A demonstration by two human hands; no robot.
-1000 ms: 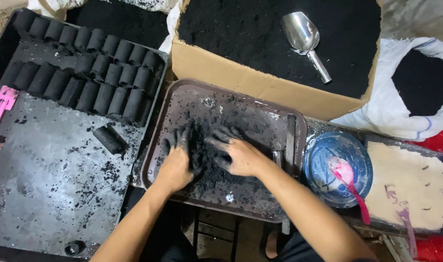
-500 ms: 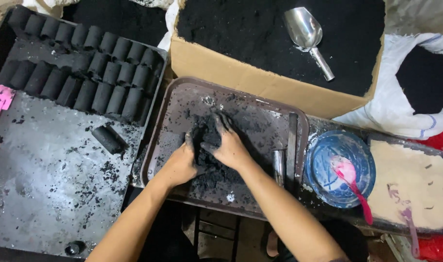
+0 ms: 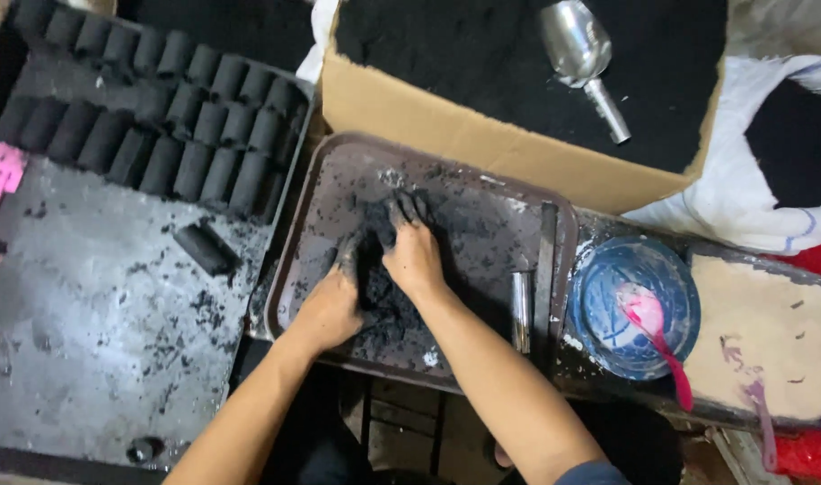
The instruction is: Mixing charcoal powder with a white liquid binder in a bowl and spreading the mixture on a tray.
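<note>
1. Both hands sit in the brown tray. The left hand and right hand press in from either side of a black mound of damp, charcoal-like mix in the middle of the tray. The fingers are curled close around it, cupping and squeezing it rather than spread wide, with their tips blackened.
2. Just right of the hands, a short metal tube and a dark flat bar lie along the tray's right side. The right forearm passes near them; a sweep of the elbow could knock them off.
3. The near edge of the tray seems to overhang its support. Hard downward pressing there could tip it and spill the mix.
4. To the right stands a blue bowl with a pink spoon; flung crumbs could foul it.
5. To the left, a grey sheet carries one loose black cylinder and, farther back, rows of cylinders. They look soft, and a bump could deform them.
6. Farthest off, a cardboard box of black powder holds a metal scoop. Powder already litters the surfaces, so slippery fingers may let the mound crumble.
</note>
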